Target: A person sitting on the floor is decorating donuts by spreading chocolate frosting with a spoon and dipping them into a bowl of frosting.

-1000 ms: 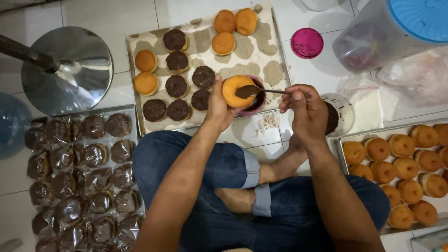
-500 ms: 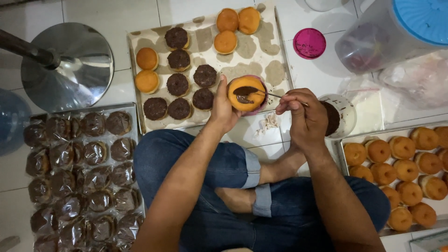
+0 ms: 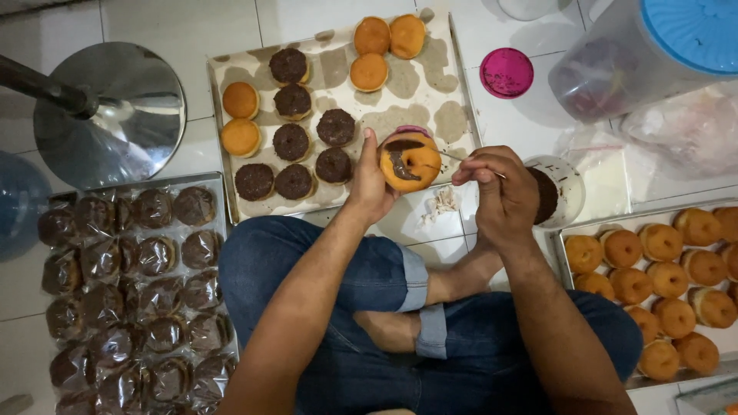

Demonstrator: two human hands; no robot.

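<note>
My left hand [image 3: 370, 184] holds a plain golden donut [image 3: 415, 163] upright above the floor, with a dark streak of chocolate on its top. My right hand [image 3: 501, 190] grips a thin spreader [image 3: 455, 157] whose tip touches the donut. Just behind my right hand stands a white cup of chocolate spread [image 3: 556, 192]. In front of me lies a paper-lined baking tray [image 3: 453, 107] holding several chocolate-topped donuts [image 3: 290, 141] and a few plain ones [image 3: 240, 137].
A tray of plain donuts [image 3: 653, 277] sits at my right. At my left, a tray of wrapped chocolate donuts [image 3: 131, 292]. A metal stand base [image 3: 115, 115], a pink lid [image 3: 506, 73], a large blue-lidded plastic container [image 3: 653, 54] and plastic bags [image 3: 684, 131] lie around. I sit cross-legged.
The spreader has drawn across the donut, leaving more chocolate on it. My left hand has tilted and lowered the donut slightly; my right hand moved a little lower.
</note>
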